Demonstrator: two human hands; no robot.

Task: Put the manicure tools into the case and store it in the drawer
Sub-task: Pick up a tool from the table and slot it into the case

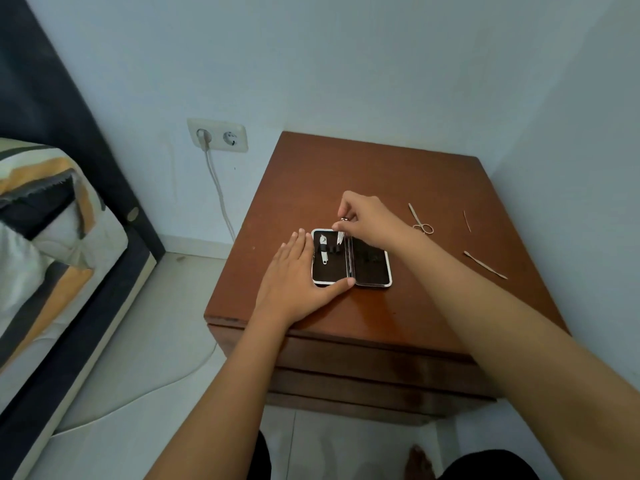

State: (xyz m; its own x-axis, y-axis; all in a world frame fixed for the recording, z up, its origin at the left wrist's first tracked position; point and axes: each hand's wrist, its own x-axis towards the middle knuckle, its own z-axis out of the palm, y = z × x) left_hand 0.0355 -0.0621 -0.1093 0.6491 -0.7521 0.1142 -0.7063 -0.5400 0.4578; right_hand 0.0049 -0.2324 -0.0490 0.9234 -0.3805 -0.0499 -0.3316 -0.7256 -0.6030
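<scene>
An open manicure case (372, 263) with a dark lining and silver rim lies flat on the brown nightstand (381, 174). A nail clipper (323, 250) sits strapped in its left half. My left hand (298, 275) lies flat against the case's left side, thumb along its front edge. My right hand (367, 216) pinches a small metal tool (340, 235), tip down into the left half beside the clipper. Small scissors (420, 220), a thin stick (467, 221) and a long file-like tool (485, 265) lie loose on the nightstand to the right.
The nightstand's closed drawer fronts (363, 372) face me below the top. Walls stand close behind and to the right. A bed with a striped cover (45, 244) is at the left, a wall socket (218, 135) with a plugged cable beside it. My foot (419, 462) rests on the floor.
</scene>
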